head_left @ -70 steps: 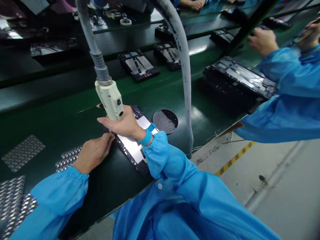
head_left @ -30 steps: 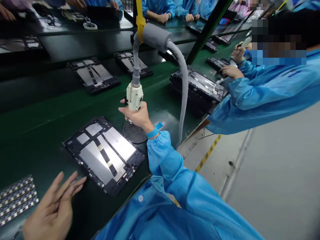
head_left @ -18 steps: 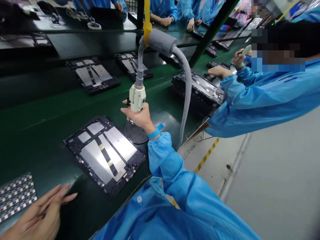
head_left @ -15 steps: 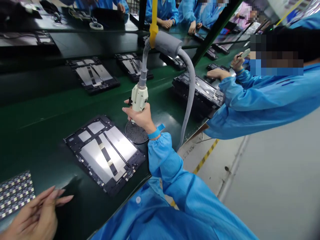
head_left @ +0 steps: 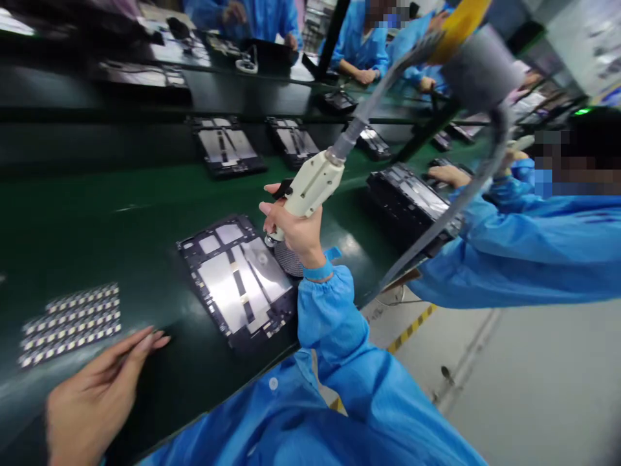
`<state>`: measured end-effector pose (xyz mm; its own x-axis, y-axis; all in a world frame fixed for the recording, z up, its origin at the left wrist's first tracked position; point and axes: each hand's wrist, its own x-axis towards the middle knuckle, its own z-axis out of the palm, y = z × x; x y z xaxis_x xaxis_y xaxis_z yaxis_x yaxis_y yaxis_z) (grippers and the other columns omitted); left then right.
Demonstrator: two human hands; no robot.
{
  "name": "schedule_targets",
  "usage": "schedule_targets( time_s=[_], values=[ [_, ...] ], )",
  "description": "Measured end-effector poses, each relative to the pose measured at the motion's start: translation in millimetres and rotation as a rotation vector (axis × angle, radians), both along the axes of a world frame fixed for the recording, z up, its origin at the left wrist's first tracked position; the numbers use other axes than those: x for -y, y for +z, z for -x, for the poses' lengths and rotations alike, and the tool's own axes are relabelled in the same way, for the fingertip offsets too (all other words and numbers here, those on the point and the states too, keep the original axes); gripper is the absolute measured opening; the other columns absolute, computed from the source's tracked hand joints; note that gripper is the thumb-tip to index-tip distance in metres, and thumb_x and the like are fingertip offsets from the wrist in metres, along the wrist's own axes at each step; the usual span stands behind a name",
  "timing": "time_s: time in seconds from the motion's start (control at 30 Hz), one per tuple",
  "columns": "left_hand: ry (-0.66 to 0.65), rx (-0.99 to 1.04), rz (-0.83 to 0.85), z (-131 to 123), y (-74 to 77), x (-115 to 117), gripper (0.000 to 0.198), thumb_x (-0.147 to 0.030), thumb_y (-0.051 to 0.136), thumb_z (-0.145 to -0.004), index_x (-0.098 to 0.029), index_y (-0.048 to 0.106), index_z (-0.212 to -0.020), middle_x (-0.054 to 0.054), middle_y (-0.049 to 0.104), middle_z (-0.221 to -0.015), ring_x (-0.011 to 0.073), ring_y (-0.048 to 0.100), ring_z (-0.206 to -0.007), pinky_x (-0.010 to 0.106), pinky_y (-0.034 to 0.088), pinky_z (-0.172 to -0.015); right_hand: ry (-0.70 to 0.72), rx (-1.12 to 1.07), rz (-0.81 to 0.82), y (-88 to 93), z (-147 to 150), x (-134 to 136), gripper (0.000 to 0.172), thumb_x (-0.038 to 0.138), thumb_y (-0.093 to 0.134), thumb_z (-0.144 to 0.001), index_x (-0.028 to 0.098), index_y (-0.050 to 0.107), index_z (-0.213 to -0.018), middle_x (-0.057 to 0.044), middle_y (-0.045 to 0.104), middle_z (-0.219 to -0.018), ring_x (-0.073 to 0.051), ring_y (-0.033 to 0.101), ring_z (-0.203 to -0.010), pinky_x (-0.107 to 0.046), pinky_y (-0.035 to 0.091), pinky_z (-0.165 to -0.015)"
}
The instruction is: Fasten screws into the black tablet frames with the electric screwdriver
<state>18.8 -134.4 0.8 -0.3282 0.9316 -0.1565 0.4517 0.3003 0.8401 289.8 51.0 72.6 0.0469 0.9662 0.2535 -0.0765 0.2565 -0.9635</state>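
My right hand [head_left: 295, 228] is closed round a cream electric screwdriver [head_left: 310, 184] that hangs on a grey hose [head_left: 449, 207]. The tool tilts to the right, its tip above the right edge of an open tablet frame [head_left: 237, 281] lying on the green belt. A round black mesh screw tray [head_left: 290, 261] sits just behind my wrist, partly hidden. My left hand [head_left: 97, 401] hovers low at the near left, fingers stretched out and holding nothing, close to a sheet of small silver parts [head_left: 70, 321].
More tablet frames [head_left: 226, 147] lie further along the belt [head_left: 97, 213]. A co-worker in a blue coat [head_left: 524, 252] works on a stack of frames [head_left: 412, 200] at the right. Other people sit at the far bench. Grey floor with a yellow stripe [head_left: 407, 330] lies to the right.
The screwdriver has tipped from upright to a rightward slant and risen a little in my right hand. The view has swung right. My left hand stays open near the parts sheet.
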Motion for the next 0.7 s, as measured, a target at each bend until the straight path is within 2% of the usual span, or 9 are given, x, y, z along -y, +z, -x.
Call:
schedule_targets(
  time_s=[0.07,0.13,0.2,0.27,0.43,0.6,0.7],
  values=[
    [0.031,0.023,-0.019,-9,1.4,-4,0.028,-0.056,0.067,-0.080,-0.034,0.074,-0.095,-0.002,0.075,-0.093,0.0283,0.072,-0.094,0.054,0.053,-0.104,0.108,-0.031,0.012,8.5,30,6,0.027,0.033,0.077,-0.075,0.017,0.066,-0.093,0.007,0.056,-0.049,-0.012,0.054,-0.044,-0.030,0.051,-0.052],
    [0.004,0.086,-0.061,-14,-0.2,-7,0.028,-0.054,0.070,-0.079,-0.029,0.075,-0.090,0.000,0.075,-0.101,0.0247,0.071,-0.095,0.045,0.056,-0.102,0.212,-0.050,0.062,11.5,59,11,0.030,0.032,0.078,-0.074,0.017,0.065,-0.096,0.007,0.057,-0.049,-0.012,0.054,-0.044,-0.030,0.050,-0.051],
    [0.037,0.160,-0.079,-17,-1.2,-9,0.026,-0.050,0.073,-0.078,-0.025,0.076,-0.087,0.003,0.074,-0.109,0.0224,0.071,-0.099,0.036,0.057,-0.099,0.285,-0.037,0.128,9.3,82,14,0.033,0.033,0.081,-0.072,0.017,0.065,-0.096,0.006,0.058,-0.049,-0.013,0.054,-0.044,-0.029,0.050,-0.051],
    [0.114,0.222,-0.072,-18,0.1,-12,0.027,-0.047,0.075,-0.075,-0.021,0.076,-0.083,0.006,0.075,-0.105,0.0216,0.072,-0.094,0.032,0.059,-0.093,0.310,0.004,0.184,4.1,96,14,0.033,0.033,0.082,-0.070,0.016,0.066,-0.094,0.006,0.058,-0.048,-0.012,0.054,-0.044,-0.028,0.049,-0.050],
    [0.208,0.312,-0.007,-11,6.6,-29,0.033,-0.046,0.077,-0.072,-0.018,0.072,-0.088,0.008,0.075,-0.084,0.0226,0.074,-0.079,0.031,0.062,-0.080,0.249,0.097,0.248,-9.9,103,9,0.025,0.027,0.077,-0.073,0.016,0.066,-0.092,0.007,0.057,-0.048,-0.011,0.053,-0.044,-0.026,0.048,-0.051],
    [0.108,0.271,0.003,0,8.5,-57,0.043,-0.047,0.068,-0.082,-0.018,0.068,-0.114,0.004,0.073,-0.076,0.0198,0.072,-0.075,0.029,0.060,-0.078,0.233,0.132,0.260,-17.0,103,8,0.025,0.027,0.076,-0.072,0.016,0.066,-0.092,0.007,0.057,-0.050,-0.010,0.053,-0.044,-0.026,0.047,-0.051],
    [0.053,0.334,0.019,4,3.2,-70,0.040,-0.044,0.067,-0.085,-0.018,0.067,-0.115,0.005,0.073,-0.084,0.0181,0.072,-0.075,0.025,0.059,-0.073,0.234,0.148,0.263,-17.4,103,8,0.026,0.028,0.077,-0.072,0.017,0.066,-0.093,0.007,0.057,-0.051,-0.011,0.054,-0.045,-0.027,0.048,-0.052]
  ],
)
